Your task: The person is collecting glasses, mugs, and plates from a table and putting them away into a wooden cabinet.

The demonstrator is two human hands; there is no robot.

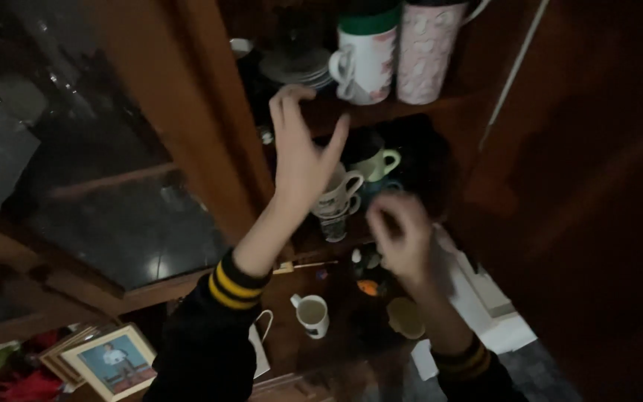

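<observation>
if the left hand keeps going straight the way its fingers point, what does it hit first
Probably the wooden shelf edge just above the left hand, then the white mug with a pinkish pattern standing on it. Depth is unclear, so the hand may still be well in front of the cupboard.

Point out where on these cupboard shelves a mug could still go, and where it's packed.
Top shelf: crowded by stacked plates, a white mug and a pink jug. Middle shelf: stacked cups and a green mug fill the front behind the left hand. Freest spot: the lower surface left of the lone white mug.
</observation>
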